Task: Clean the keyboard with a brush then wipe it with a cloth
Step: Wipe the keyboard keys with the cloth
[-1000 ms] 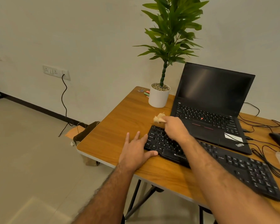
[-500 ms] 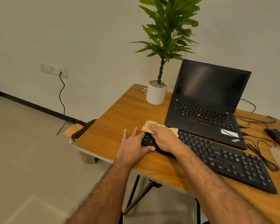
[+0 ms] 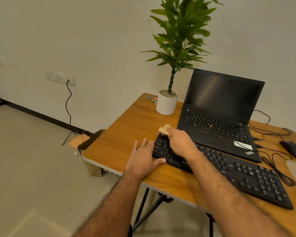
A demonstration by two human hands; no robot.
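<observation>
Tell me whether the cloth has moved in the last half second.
Yes. The cloth, gripped by the right hand, went from lying on the keyboard to its far-left corner.

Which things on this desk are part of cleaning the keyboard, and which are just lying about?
In use: keyboard, cloth in the right hand, left hand steadying the keyboard's end.
Lying about: laptop, potted plant, mouse, cables.

The wooden table (image 3: 126,127) carries one keyboard (image 3: 243,171), one laptop (image 3: 219,120), one mouse (image 3: 293,147), one potted plant (image 3: 167,103) and one cloth (image 3: 164,129). Two hands are in view: left hand (image 3: 143,159), right hand (image 3: 181,142).
</observation>
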